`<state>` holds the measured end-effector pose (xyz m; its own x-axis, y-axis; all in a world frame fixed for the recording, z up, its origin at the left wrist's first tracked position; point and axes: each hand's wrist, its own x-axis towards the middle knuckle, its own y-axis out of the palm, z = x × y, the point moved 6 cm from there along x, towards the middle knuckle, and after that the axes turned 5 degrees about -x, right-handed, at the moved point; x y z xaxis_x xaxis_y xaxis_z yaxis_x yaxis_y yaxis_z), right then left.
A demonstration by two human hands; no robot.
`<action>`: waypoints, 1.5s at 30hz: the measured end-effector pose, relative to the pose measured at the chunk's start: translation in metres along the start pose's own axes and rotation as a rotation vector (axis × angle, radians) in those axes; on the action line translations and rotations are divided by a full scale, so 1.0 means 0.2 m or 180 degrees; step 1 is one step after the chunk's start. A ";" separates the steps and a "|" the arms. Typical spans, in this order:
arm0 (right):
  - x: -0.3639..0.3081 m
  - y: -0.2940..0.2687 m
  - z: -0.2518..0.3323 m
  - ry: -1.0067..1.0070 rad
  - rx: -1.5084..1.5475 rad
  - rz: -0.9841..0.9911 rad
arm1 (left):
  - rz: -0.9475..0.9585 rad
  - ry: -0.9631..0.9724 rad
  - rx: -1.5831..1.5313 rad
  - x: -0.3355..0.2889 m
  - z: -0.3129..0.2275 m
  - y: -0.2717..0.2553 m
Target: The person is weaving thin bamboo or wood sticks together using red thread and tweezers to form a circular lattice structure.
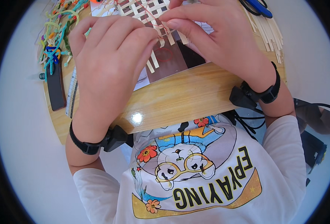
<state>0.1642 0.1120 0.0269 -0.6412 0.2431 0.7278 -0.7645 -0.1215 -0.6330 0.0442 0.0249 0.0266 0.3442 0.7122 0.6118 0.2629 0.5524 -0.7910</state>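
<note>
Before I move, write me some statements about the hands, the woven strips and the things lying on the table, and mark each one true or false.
1. The left hand and the right hand are both at the woven pale strips. True.
2. The colourful cords lie at the right edge of the table. False: they lie at the left.
3. A ruler lies next to a long dark object. True.
4. The right hand grips the blue-and-black tool. False: it lies by the loose pale strips.
5. Only the right wrist wears a black band. False: both wrists do.
</note>
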 end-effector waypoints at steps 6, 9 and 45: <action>0.05 -0.12 0.08 -0.0488 -0.0517 -0.0251 | -0.0022 -0.0092 -0.0115 -0.01 0.02 0.00; 0.00 -0.24 0.06 -0.0674 0.0367 -0.0530 | -0.0104 -0.0116 -0.0038 0.00 0.04 -0.02; -0.15 0.13 -0.35 0.2971 0.2158 0.1866 | -0.0409 -0.0325 -0.0131 0.03 0.04 -0.14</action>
<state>0.1688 0.1697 -0.0297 -0.8121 0.5304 -0.2430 -0.4433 -0.8318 -0.3341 0.0316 0.0173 0.0521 0.2125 0.6784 0.7033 0.3363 0.6250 -0.7045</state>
